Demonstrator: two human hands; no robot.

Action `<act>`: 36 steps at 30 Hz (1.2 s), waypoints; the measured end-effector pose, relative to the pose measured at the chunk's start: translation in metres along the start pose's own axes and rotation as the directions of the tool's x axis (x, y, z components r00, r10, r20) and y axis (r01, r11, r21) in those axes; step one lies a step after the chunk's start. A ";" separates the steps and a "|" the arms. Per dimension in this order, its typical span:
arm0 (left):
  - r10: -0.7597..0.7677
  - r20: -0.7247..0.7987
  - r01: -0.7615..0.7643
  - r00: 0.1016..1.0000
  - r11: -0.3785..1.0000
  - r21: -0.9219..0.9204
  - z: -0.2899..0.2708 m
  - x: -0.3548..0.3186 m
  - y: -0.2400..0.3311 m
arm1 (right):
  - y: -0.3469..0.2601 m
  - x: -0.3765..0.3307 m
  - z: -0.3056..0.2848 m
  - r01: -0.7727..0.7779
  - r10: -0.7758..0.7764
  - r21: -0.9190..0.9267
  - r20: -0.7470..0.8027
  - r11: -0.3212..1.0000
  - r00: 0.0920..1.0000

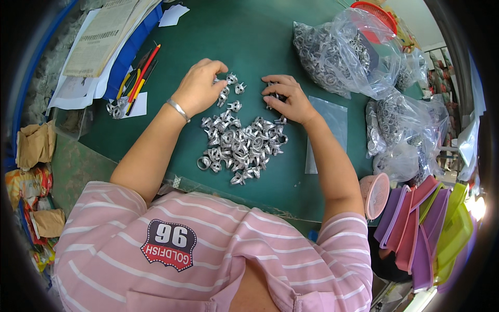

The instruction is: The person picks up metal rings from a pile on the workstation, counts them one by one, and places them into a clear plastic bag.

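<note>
A loose pile of silver metal rings [244, 143] lies on the green tabletop in front of me. At the pile's far left, my left hand [200, 86] rests with its fingers curled and thumb bent in around silver rings, partly hidden under the fingers. A few single rings [239, 88] lie just beside its fingertips. Across from it, my right hand [291, 99] is palm down, fingers bent over a few rings [270, 95] that show between the fingertips. The number held in either hand is hidden.
A flat clear plastic bag [335, 125] lies beneath my right forearm. Bulging clear bags of rings [332, 57] and a red basket [377, 15] stand at far right. Colourful plastic bins [416, 229] sit lower right. Pens [143, 78] and papers beside a blue tray [132, 47] are at far left.
</note>
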State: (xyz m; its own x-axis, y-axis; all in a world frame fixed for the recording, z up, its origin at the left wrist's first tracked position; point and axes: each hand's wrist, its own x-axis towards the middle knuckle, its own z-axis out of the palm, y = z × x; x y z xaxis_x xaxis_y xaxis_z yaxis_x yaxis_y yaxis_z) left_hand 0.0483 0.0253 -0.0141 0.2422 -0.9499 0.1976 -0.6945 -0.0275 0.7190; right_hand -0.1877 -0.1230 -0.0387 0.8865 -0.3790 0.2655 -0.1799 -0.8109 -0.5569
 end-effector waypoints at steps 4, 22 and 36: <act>0.048 0.064 -0.054 0.997 0.995 0.084 -0.001 -0.012 -0.011 | -0.003 -0.014 -0.005 -0.017 0.019 0.021 -0.065 1.000 0.998; 0.057 0.158 -0.053 0.986 0.998 -0.030 0.004 -0.021 -0.005 | -0.065 0.009 -0.077 0.040 -0.198 -0.220 -0.765 0.975 0.612; -0.002 0.184 0.051 0.983 0.963 -0.263 0.020 -0.022 -0.003 | -0.098 -0.036 -0.071 -0.285 0.285 -0.101 -0.011 0.953 0.958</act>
State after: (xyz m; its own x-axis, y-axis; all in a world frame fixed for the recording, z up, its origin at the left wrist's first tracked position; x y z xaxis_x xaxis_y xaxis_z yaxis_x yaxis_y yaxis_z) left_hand 0.0311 0.0396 -0.0340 0.1149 -0.9909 0.0702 -0.4781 0.0068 0.8783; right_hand -0.2321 -0.0618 0.0625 0.7935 -0.5995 0.1046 -0.4669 -0.7100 -0.5272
